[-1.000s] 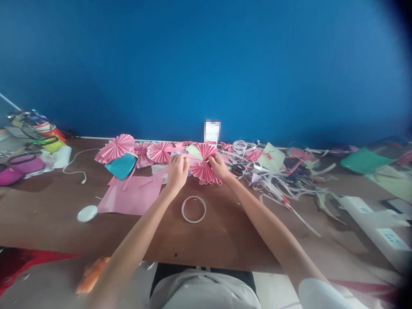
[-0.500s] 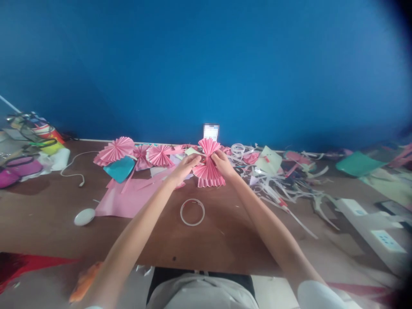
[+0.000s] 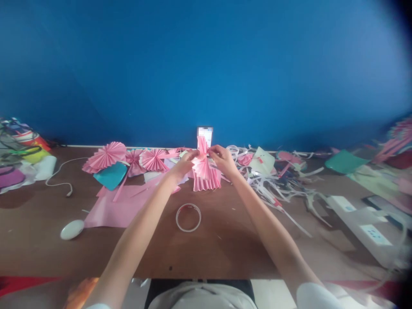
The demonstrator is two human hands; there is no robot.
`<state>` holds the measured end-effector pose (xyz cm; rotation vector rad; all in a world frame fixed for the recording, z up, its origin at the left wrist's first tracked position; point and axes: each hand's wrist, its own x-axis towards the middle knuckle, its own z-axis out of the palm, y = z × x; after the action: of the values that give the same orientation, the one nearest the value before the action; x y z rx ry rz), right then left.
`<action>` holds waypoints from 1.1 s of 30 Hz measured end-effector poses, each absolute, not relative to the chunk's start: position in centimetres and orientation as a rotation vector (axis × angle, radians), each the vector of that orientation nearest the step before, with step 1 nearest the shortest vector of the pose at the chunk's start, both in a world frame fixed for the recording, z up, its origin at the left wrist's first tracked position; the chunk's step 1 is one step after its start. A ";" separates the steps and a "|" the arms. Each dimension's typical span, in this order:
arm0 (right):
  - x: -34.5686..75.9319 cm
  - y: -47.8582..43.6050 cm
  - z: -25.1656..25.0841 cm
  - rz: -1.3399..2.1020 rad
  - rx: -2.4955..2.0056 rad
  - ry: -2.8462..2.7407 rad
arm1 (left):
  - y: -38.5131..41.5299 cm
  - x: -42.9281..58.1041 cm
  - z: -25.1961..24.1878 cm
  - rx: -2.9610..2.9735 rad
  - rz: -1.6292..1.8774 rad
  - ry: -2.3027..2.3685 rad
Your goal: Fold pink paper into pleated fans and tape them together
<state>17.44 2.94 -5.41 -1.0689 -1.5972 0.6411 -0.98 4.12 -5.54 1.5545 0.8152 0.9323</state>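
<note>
A pink pleated paper fan (image 3: 202,168), pinched in at its middle and flaring above and below, is held up over the table. My left hand (image 3: 186,164) closes on its left side near the narrow waist. From the right, my right hand (image 3: 223,160) pinches the same waist, fingertips together. Just below the fan shows another stretch of pink pleats (image 3: 207,182); I cannot tell whether it joins the held piece. Nearer me, a thin white ring (image 3: 188,231) lies flat on the brown table (image 3: 206,253).
Several pink paper rosettes (image 3: 154,160), a teal paper piece (image 3: 111,176) and a pink sheet (image 3: 112,210) lie left. White strips (image 3: 273,189) tangle at right, beside a power strip (image 3: 360,223). A lit phone (image 3: 207,136) stands against the blue wall (image 3: 206,64). A white oval object (image 3: 72,230) sits front left.
The fan has turned; its upper half looks narrower and more upright. My right fingers have shifted on its waist. The whole view has swung slightly right.
</note>
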 end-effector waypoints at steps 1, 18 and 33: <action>17.7 2.8 -5.1 0.624 -1.081 -1.587 | 4.3 -1.1 -5.2 1.596 0.946 0.839; 17.8 0.4 -2.1 0.716 -1.048 -1.610 | 4.2 -2.4 -2.3 1.812 1.064 0.800; 17.4 -0.1 -2.0 0.738 -1.042 -1.728 | 3.5 -2.7 -1.4 1.655 1.133 0.853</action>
<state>17.41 -0.09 -2.04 -1.0425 -1.7277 0.7378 -2.70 3.46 -1.41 1.6549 0.8527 1.1330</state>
